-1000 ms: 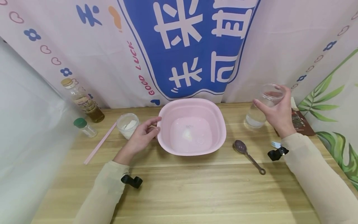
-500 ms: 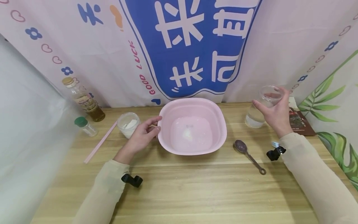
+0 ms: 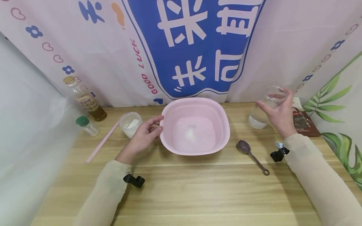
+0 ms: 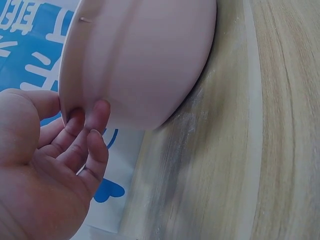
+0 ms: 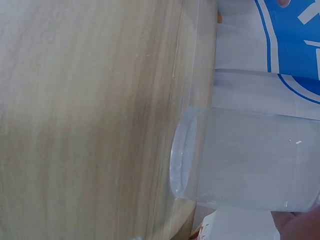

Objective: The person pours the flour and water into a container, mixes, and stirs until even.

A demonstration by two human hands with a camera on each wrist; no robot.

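The left hand point(image 3: 144, 135) pinches the pink basin point(image 3: 195, 125) by its rim, the right hand point(image 3: 278, 114) wraps the clear cup point(image 3: 264, 108) of water beside it — nothing poured yet, only powder inside.

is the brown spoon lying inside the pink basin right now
No, the brown spoon lies on the wooden table to the right of the pink basin, outside its rim.

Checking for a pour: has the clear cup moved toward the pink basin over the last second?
No. The clear cup stays in the right hand, same gap from the pink basin.
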